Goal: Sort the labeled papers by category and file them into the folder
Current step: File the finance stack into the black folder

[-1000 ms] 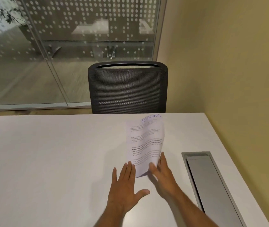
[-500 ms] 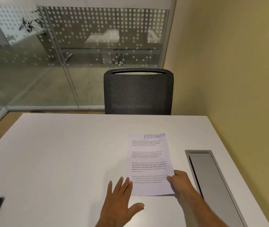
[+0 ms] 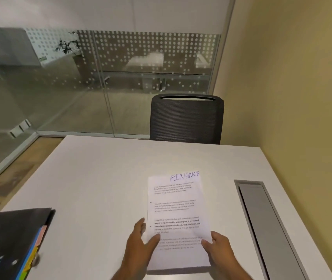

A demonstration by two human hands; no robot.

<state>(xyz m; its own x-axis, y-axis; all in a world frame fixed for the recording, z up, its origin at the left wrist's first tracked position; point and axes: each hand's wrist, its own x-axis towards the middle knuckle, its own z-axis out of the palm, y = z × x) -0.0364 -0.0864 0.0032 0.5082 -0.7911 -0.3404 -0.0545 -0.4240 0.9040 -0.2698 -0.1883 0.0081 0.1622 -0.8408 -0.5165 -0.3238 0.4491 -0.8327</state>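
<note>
A white printed sheet with "FINANCE" handwritten in blue at its top [image 3: 176, 211] is right of the table's centre, its near edge raised slightly above the surface. My left hand [image 3: 140, 242] grips the sheet's lower left edge, thumb on top. My right hand [image 3: 219, 248] grips the lower right edge. A black folder [image 3: 9, 237] with coloured index tabs along its right side lies at the near left corner, apart from both hands.
The white table [image 3: 104, 178] has a grey metal cable hatch [image 3: 262, 219] set into its right side. A black mesh chair [image 3: 186, 120] stands behind the far edge. A yellow wall runs along the right, glass partitions at back and left.
The sheet went from tilted up to lying flat, and now both hands hold its lower edges. The view has swung left, bringing the black folder into sight.
</note>
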